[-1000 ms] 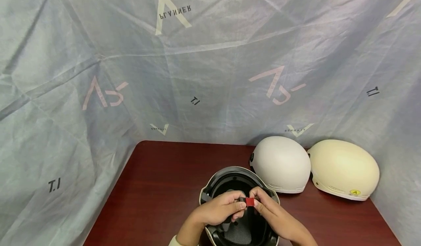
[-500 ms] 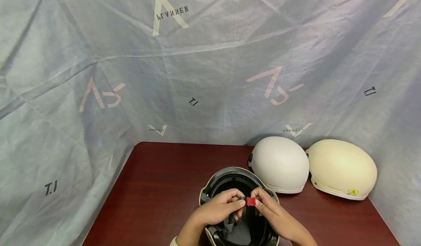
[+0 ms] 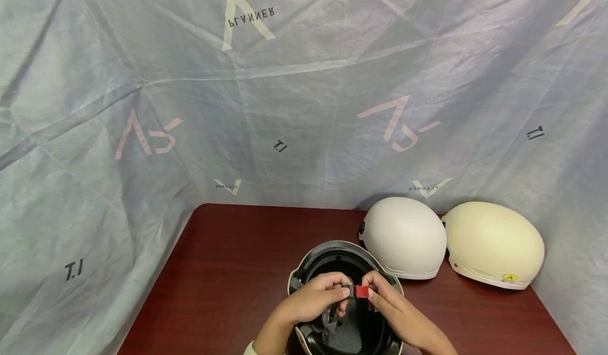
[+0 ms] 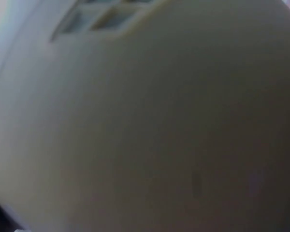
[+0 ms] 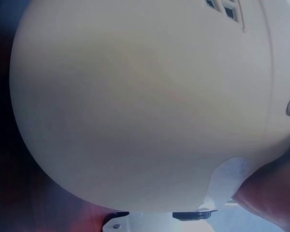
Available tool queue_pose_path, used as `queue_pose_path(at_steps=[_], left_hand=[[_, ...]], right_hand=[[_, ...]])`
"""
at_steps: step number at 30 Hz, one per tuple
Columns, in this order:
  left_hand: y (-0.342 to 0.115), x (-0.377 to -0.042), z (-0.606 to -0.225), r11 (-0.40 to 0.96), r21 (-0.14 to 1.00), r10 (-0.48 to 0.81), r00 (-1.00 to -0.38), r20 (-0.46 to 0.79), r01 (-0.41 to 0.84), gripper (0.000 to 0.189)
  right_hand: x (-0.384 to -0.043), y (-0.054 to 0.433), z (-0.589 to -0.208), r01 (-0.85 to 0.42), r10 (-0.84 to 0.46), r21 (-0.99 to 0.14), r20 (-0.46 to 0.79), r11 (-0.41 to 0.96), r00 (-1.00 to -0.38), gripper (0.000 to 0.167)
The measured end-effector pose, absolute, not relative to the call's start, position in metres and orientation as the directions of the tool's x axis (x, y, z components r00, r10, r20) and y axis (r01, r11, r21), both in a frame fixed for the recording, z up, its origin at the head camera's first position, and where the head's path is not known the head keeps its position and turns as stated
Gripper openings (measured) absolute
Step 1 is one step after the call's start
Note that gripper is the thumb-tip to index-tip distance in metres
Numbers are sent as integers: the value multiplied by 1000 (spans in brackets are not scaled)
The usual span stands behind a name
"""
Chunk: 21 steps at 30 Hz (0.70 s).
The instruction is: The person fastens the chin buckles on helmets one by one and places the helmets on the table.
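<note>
A helmet [image 3: 351, 338] lies upturned near the table's front, its black lining facing up. Above its opening, my left hand [image 3: 315, 299] pinches a black buckle piece [image 3: 352, 291] between thumb and fingers. My right hand [image 3: 396, 313] pinches the red buckle piece [image 3: 362, 291] right beside it. Whether the two pieces are locked together, I cannot tell. A dark strap [image 3: 330, 318] hangs below my left fingers. Both wrist views are mostly filled by the pale helmet shell [image 4: 135, 121], with vent slots near the top; part of a hand [image 5: 275, 193] shows at the right wrist view's lower right.
Behind the upturned helmet, to the right, stands a white helmet [image 3: 404, 239]. A cream helmet [image 3: 496, 244] with a yellow sticker sits right of it. Both rest on the dark red table [image 3: 228, 281]. A grey printed sheet [image 3: 304, 107] hangs behind.
My left thumb has slid slightly left, so more of the black buckle piece shows. The red piece has shifted very slightly right in my right fingers. The helmets stay put.
</note>
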<state>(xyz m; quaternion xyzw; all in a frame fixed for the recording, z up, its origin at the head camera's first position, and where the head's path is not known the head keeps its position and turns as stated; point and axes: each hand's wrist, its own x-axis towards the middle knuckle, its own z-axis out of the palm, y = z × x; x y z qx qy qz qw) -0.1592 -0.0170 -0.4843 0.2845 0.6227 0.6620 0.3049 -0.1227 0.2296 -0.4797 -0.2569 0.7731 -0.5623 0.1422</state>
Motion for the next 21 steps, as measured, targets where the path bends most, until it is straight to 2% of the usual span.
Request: queue_pose_path(at_steps=[6, 14, 21], left_hand=[[-17, -160, -484, -56, 996, 737, -676, -7, -71, 30], [-17, -158, -482, -64, 996, 732, -681, 3, -65, 30], [-17, -159, -482, -16, 998, 750, -661, -23, -53, 30]], right_hand=[[-124, 229, -480, -238, -547, -941, 72, 239, -834, 14], [-123, 228, -479, -178, -522, -946, 12, 270, -853, 13], [-122, 226, -478, -231, -542, -931, 45, 281, -840, 13]])
